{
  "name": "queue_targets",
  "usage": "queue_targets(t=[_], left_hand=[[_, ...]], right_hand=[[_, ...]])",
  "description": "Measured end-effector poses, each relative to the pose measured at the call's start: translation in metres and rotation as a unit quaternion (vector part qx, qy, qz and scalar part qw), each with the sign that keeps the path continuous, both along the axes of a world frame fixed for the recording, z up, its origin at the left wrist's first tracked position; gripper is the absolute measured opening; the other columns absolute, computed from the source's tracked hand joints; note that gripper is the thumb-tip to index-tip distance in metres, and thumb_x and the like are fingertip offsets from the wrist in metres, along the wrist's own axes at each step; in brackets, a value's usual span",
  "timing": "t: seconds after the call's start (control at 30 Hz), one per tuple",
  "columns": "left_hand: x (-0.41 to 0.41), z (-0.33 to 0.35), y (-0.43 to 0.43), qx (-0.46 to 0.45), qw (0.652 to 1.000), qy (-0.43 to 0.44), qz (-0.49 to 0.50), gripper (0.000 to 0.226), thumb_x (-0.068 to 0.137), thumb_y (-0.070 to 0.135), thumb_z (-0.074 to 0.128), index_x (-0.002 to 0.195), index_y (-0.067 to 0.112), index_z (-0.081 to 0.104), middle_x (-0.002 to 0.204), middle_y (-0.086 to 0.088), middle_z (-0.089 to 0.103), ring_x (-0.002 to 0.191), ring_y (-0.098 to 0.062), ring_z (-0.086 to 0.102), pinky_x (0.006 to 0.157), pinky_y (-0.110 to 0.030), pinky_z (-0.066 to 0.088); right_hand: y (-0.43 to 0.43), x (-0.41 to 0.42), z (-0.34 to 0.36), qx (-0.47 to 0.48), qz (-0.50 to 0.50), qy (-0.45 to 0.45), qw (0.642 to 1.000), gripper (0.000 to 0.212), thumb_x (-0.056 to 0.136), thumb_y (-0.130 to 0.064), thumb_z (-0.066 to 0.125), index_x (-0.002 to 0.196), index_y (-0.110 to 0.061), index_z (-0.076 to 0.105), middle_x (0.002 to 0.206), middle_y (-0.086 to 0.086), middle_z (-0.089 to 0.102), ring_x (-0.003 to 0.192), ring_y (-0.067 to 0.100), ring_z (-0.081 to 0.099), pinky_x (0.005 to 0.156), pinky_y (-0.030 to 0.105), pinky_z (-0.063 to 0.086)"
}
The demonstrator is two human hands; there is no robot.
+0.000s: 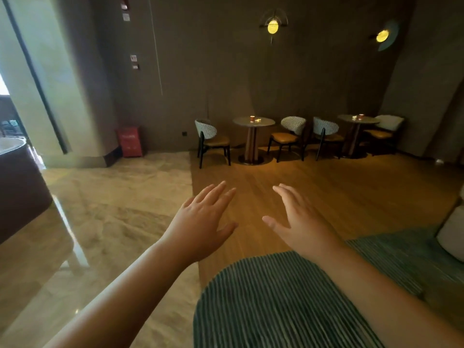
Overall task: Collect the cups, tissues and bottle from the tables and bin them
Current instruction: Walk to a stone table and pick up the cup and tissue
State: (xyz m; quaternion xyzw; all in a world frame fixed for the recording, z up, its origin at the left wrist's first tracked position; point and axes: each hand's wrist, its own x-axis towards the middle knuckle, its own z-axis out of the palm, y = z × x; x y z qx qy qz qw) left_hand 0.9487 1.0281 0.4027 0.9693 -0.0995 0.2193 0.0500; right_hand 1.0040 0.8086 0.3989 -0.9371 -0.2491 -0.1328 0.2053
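Two small round tables stand far off against the back wall. On the left table (pixel 241 121) sit an orange cup (pixel 252 118) and a crumpled tissue (pixel 258 120). The right table (pixel 369 120) carries another orange cup (pixel 361 117) with a tissue (pixel 354 118) beside it. No bottle or bin shows. My left hand (pixel 204 222) and my right hand (pixel 298 222) are stretched out in front of me, palms down, fingers straight and spread, holding nothing, well short of the tables.
Several upholstered chairs (pixel 212 139) flank the tables. A red box (pixel 130 141) stands by the wall at left. A striped green rug (pixel 276 305) lies under my arms, a pale seat (pixel 452 234) at right, a dark counter (pixel 17 187) at left. Wooden floor stretches between.
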Motion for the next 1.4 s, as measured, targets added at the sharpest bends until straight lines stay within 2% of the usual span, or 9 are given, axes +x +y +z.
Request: queue_targets(t=[0.23,0.37,0.53,0.63,0.8,0.9,1.07,1.23,1.4], left_hand=[[0.185,-0.005,0.069,-0.015,0.999,0.013,-0.030,0.071,0.083,0.067,0.022,0.145,0.038,0.000,0.154,0.012,-0.004,0.140,-0.009,0.000,0.107,-0.030,0.003],[0.283,0.001,0.079,-0.027,0.998,0.016,-0.055,0.066,0.087,0.060,0.035,0.144,0.038,0.010,0.155,0.010,0.005,0.140,-0.012,0.010,0.109,-0.033,0.013],[0.393,0.013,0.081,-0.018,0.995,-0.020,-0.096,0.070,0.082,0.062,0.029,0.144,0.037,0.010,0.153,0.011,0.017,0.138,-0.011,0.020,0.107,-0.030,0.017],[0.460,0.008,0.084,-0.026,0.994,-0.035,-0.103,0.071,0.081,0.063,0.029,0.144,0.037,0.008,0.153,0.012,0.017,0.137,-0.010,0.020,0.105,-0.028,0.014],[0.581,-0.015,0.082,-0.003,0.994,-0.025,-0.102,0.071,0.085,0.060,0.033,0.145,0.033,0.007,0.154,0.009,0.015,0.138,-0.010,0.019,0.107,-0.028,0.014],[0.654,-0.010,0.090,0.010,0.996,-0.005,-0.089,0.070,0.087,0.057,0.037,0.145,0.031,0.008,0.154,0.008,0.016,0.138,-0.010,0.019,0.108,-0.030,0.018],[0.755,0.010,0.130,0.008,0.999,-0.026,-0.038,0.069,0.084,0.059,0.032,0.145,0.031,0.016,0.151,0.007,0.024,0.136,-0.012,0.026,0.105,-0.031,0.019],[0.840,0.007,0.162,-0.007,1.000,-0.017,0.001,0.069,0.085,0.060,0.032,0.145,0.030,0.016,0.151,0.007,0.023,0.136,-0.011,0.024,0.107,-0.030,0.020],[0.953,-0.003,0.162,-0.016,1.000,-0.015,-0.018,0.068,0.086,0.058,0.035,0.145,0.029,0.016,0.152,0.006,0.022,0.136,-0.011,0.023,0.106,-0.030,0.020]], right_hand=[[0.056,0.169,0.003,-0.023,-0.058,0.039,0.997,0.075,0.087,-0.064,0.039,0.148,-0.032,0.007,0.156,-0.015,0.003,0.142,0.010,0.007,0.111,0.033,0.016],[0.080,0.249,0.011,-0.010,-0.078,0.039,0.996,0.075,0.088,-0.062,0.041,0.148,-0.031,0.009,0.156,-0.014,0.005,0.142,0.010,0.008,0.111,0.034,0.018],[0.088,0.345,0.027,-0.011,-0.090,0.007,0.996,0.075,0.087,-0.063,0.040,0.148,-0.030,0.011,0.155,-0.014,0.008,0.142,0.009,0.008,0.112,0.033,0.018],[0.083,0.407,0.027,-0.020,-0.102,-0.016,0.994,0.075,0.087,-0.061,0.042,0.148,-0.030,0.011,0.155,-0.013,0.011,0.141,0.007,0.010,0.109,0.027,0.012],[0.078,0.528,0.011,-0.023,-0.118,-0.006,0.993,0.076,0.088,-0.061,0.042,0.149,-0.031,0.008,0.156,-0.013,0.010,0.142,0.007,0.008,0.110,0.027,0.010],[0.086,0.610,0.008,-0.009,-0.125,0.007,0.992,0.076,0.087,-0.060,0.044,0.149,-0.031,0.009,0.156,-0.012,0.011,0.142,0.008,0.010,0.112,0.031,0.015],[0.126,0.737,0.020,0.032,-0.095,-0.002,0.995,0.075,0.086,-0.058,0.050,0.147,-0.032,0.016,0.154,-0.011,0.019,0.142,0.010,0.016,0.112,0.037,0.023],[0.162,0.836,0.016,0.034,-0.048,-0.011,0.998,0.075,0.086,-0.059,0.048,0.147,-0.032,0.015,0.154,-0.011,0.019,0.141,0.008,0.016,0.106,0.027,0.017],[0.173,0.934,0.000,0.024,-0.049,-0.007,0.998,0.073,0.088,-0.057,0.047,0.148,-0.031,0.013,0.155,-0.012,0.015,0.142,0.008,0.013,0.107,0.026,0.014]])
